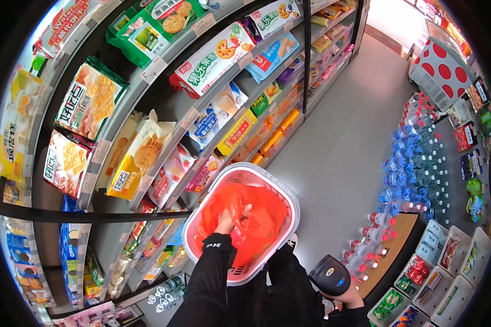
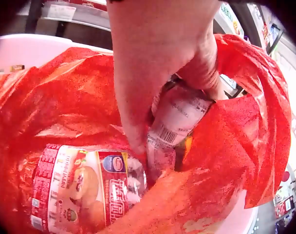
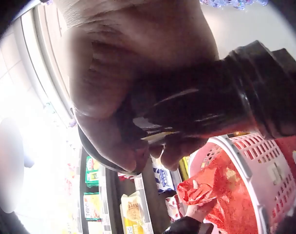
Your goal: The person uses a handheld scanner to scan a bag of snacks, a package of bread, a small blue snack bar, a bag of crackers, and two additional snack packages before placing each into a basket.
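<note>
The left hand [image 1: 225,222] reaches into a red plastic bag [image 1: 270,210] inside a pink-and-white basket [image 1: 295,212]. In the left wrist view that hand [image 2: 160,53] has its thumb and fingers round a small pale wrapped package [image 2: 179,116] with a barcode; some fingertips are hidden behind it. A clear-and-red printed pack [image 2: 84,190] lies below it in the bag [image 2: 60,109]. The right hand [image 1: 350,297] holds a black scanner [image 1: 330,275], well to the right of the basket. In the right wrist view its fingers curl round the dark handle [image 3: 201,109].
Snack shelves [image 1: 188,117] curve along the left, close to the basket. Bottled drinks [image 1: 403,163] stand on the floor at right. A wooden-edged counter [image 1: 395,245] and white bins [image 1: 433,289] of small packets are at lower right. Grey floor [image 1: 333,141] runs between.
</note>
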### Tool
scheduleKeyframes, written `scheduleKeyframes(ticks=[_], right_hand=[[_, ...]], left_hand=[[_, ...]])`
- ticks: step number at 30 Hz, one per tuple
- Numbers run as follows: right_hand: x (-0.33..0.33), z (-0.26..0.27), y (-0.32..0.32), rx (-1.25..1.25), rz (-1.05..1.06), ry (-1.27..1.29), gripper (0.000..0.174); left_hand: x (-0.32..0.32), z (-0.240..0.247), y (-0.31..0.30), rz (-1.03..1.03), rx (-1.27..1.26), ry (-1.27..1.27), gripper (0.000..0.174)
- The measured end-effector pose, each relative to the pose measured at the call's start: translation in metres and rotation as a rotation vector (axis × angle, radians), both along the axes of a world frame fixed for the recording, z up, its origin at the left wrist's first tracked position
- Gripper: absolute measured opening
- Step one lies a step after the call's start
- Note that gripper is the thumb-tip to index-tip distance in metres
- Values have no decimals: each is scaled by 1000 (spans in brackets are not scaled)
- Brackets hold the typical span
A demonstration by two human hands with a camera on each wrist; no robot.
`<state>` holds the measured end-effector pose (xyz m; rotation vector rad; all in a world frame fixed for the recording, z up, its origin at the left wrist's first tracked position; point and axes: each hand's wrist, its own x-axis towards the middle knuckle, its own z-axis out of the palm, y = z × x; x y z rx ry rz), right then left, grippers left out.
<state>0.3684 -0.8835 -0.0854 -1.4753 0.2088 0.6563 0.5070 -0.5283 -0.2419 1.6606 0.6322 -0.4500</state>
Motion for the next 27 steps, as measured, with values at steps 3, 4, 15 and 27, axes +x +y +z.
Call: scheduleKeyframes(ticks=[3, 4, 15, 27], right_hand=[[5, 6, 2, 15, -31, 60, 66], [5, 4, 2, 19, -26, 64, 66], [12, -8, -1, 1, 34, 40, 76], [-8, -3, -6, -43, -82, -67, 67]], left_hand=[[-7, 5, -4, 57, -82, -93, 37], [-10, 10, -8, 63, -77, -90, 37], [-47, 11, -5, 543, -450, 39, 42], [-19, 9, -25, 588, -430, 65, 22]])
